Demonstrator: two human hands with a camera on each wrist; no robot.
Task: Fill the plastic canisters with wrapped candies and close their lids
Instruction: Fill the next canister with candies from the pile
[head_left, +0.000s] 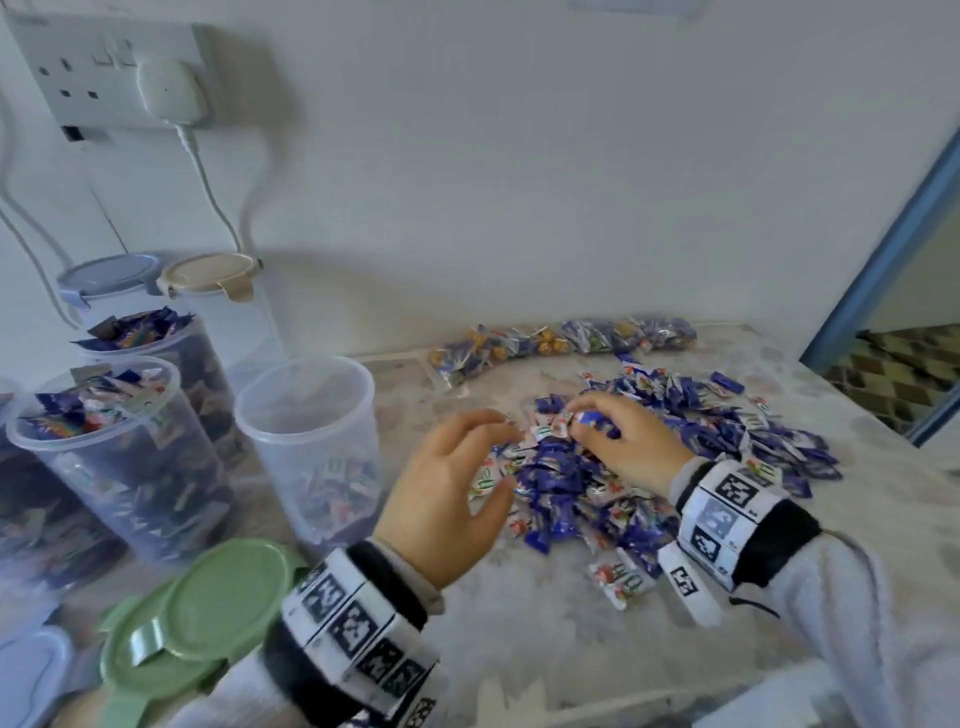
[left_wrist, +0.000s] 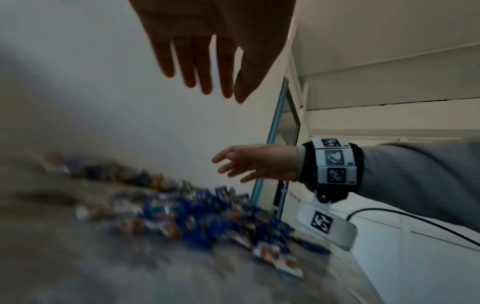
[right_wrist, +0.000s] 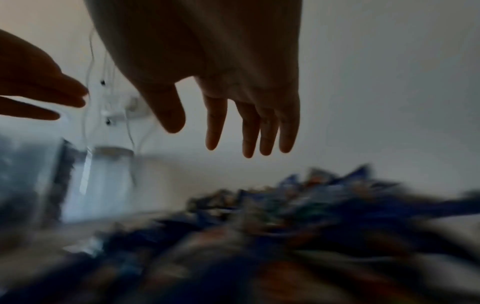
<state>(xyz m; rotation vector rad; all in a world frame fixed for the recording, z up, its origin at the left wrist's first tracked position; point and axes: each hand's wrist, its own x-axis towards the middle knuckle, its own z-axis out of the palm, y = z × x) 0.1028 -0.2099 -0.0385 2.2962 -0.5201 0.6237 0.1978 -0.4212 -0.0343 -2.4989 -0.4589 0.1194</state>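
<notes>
From the head view, my left hand (head_left: 447, 488) and right hand (head_left: 618, 441) reach loosely spread over the candy pile (head_left: 597, 483), nothing gripped; the part-filled canister (head_left: 311, 447) stands left of my fingers. Left wrist view: fingers straight. Right wrist view: same (very blurred). Next, I judge, a two-handed scoop.

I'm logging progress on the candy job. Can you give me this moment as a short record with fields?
left hand: open, fingers spread over the near edge of the candy pile
right hand: open, fingers down on the pile's top; no firm grip visible
canister being filled: open, candies only at the bottom
full canisters: two, unlidded, heaped to the rim
lidded canisters: two at the wall, blue-grey lid, beige lid
loose lids: green lids stacked at the near left
</notes>
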